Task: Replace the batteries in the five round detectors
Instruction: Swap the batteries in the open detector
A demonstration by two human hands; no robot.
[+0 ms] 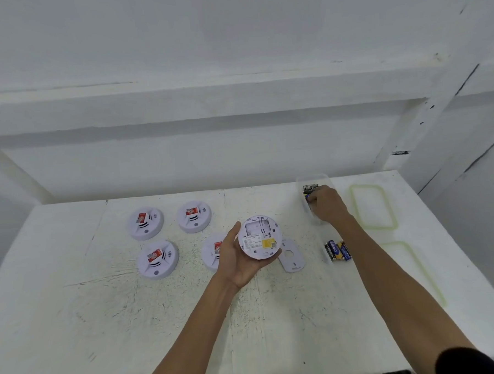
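My left hand [234, 259] holds a white round detector [259, 237] above the table, its back turned up and the battery bay open. Its loose cover plate [291, 255] lies on the table just right of it. My right hand [327, 205] reaches into a clear plastic box [311, 180] of batteries at the back right; its fingertips are curled among the batteries [310, 188], and whether they pinch one is hidden. Several face-up detectors lie to the left: one [146, 222], another [194, 216], a third [157, 259], and a fourth [212, 253] partly behind my left hand.
A second clear box with several blue and black batteries [337, 250] stands near my right forearm. Two clear lids with green rims lie at the right, one [373, 206] at the back and one [416, 272] nearer the table's right edge. A white shelf beam hangs above the back.
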